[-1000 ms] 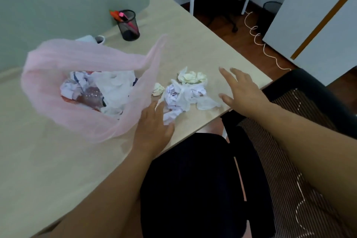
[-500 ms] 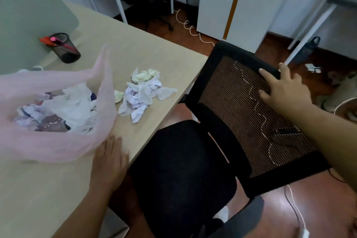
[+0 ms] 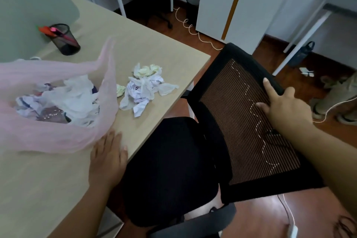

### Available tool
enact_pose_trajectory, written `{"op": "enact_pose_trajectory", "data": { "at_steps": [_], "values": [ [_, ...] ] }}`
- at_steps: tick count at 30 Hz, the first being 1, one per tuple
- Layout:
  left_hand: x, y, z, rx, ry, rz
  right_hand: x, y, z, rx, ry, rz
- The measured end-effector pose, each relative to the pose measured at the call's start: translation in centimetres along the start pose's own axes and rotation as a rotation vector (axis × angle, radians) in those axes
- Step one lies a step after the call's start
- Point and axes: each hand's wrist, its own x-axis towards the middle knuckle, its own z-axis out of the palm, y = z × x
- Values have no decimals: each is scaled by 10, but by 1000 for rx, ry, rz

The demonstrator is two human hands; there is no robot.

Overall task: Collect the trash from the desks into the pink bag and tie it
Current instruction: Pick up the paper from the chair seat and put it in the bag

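Observation:
The pink bag [image 3: 58, 137] lies open on the left of the beige desk [image 3: 150, 44], with crumpled paper and white plastic inside it. A pile of crumpled white and pale yellow paper trash [image 3: 144, 91] sits on the desk just right of the bag's mouth. My left hand [image 3: 108, 154] rests flat on the desk, fingertips at the bag's near edge. My right hand [image 3: 284, 108] holds the top edge of the black chair's mesh backrest [image 3: 241, 121]. Its index finger and thumb lie on the mesh, and the other fingers go behind the frame.
The chair's black seat [image 3: 173, 166] sits against the desk's edge. A mesh pen cup [image 3: 64, 39] stands at the desk's back, by a grey divider. Cables, a white cabinet [image 3: 222, 2], a small bin [image 3: 192, 4], shoes and another desk's legs are on the wooden floor.
My right hand left the paper pile and took hold of the chair's backrest. My left hand drew back from the pile to the desk beside the bag. The view swung right.

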Motion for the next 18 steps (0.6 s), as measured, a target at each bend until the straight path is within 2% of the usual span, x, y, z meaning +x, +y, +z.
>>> {"op": "enact_pose_trajectory", "data": {
  "at_steps": [4, 13, 16, 18],
  "values": [
    [0, -1, 1, 7, 4, 10, -11, -19, -4, 59, -11, 11],
    [2, -6, 4, 11, -18, 16, -69, -80, -27, 508, -42, 107],
    [1, -5, 2, 8, -20, 23, -87, -100, -34, 612, -70, 56],
    [1, -5, 0, 0, -24, 35, -99, -115, -38, 634, -23, -24]
  ]
}}
